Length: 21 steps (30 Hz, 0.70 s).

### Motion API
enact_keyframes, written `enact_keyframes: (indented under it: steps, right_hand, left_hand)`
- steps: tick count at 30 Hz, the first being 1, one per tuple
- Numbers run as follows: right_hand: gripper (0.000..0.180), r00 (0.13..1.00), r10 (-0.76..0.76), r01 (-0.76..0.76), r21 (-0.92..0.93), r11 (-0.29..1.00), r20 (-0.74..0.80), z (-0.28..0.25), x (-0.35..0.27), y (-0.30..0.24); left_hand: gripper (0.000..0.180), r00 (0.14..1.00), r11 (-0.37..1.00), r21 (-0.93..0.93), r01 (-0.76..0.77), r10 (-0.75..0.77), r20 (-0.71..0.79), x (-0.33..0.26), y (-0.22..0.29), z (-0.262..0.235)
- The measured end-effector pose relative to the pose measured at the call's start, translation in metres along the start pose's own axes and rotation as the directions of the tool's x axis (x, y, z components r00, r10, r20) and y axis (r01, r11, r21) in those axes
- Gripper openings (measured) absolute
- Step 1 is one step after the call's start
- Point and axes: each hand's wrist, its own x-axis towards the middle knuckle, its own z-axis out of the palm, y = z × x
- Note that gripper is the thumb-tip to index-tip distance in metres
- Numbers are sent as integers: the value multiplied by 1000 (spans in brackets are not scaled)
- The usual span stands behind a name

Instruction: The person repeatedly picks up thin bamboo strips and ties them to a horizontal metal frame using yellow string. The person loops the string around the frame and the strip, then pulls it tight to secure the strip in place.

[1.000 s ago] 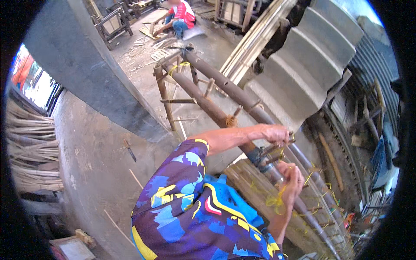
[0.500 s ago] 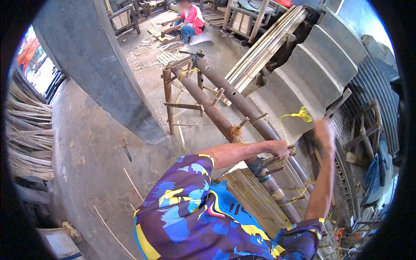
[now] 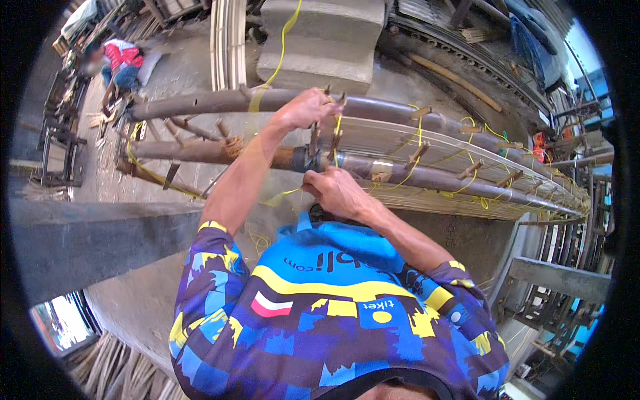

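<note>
Two long brown poles (image 3: 227, 102) run side by side across the view, with wooden pegs (image 3: 417, 157) standing out of them. Long thin pale strips (image 3: 393, 140) lie between and below the poles. At the far pole, my left hand (image 3: 308, 109) is closed around a peg wound with yellow string (image 3: 338, 127). My right hand (image 3: 337, 192) is pinched just below the near pole, beside a dark wrapped band (image 3: 299, 160). From its fingertips a yellow plastic ribbon (image 3: 283, 197) trails leftward; it looks blurred. Another stretch of yellow ribbon (image 3: 288, 30) hangs in the air beyond the far pole.
Concrete steps (image 3: 320, 40) stand beyond the poles, next to a bundle of pale slats (image 3: 228, 43). A grey pillar (image 3: 107, 243) juts in at the left. Another person (image 3: 123, 63) crouches at far left. A loose pole (image 3: 457, 81) lies at upper right.
My view has turned, so the poles now run across it. My right hand has come down from its raised spot with yellow ribbon to the near pole; my left hand stays at the far pole.
</note>
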Motion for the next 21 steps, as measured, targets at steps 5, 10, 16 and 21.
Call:
enact_keyframes:
  steps: [5, 10, 16, 21]
  right_hand:
    - [8, 1000, 17, -16, 98, 995, -9, 22, -10, 36]
    - [9, 994, -93, 103, -179, 978, 63, 17, -13, 27]
    - [8, 997, 24, -9, 213, 977, -67, 12, -40, 33]
    - [26, 889, 274, 200, 849, 489, -367, -40, -54, 3]
  left_hand:
    - [34, 943, 946, 55, -321, 324, -78, 30, 53, -40]
    - [36, 955, 828, 560, 39, 133, -264, 126, -17, -25]
    - [23, 960, 789, 613, 48, 132, -246, 142, -76, -12]
    - [31, 721, 956, 293, 34, 179, -670, 57, 7, -28]
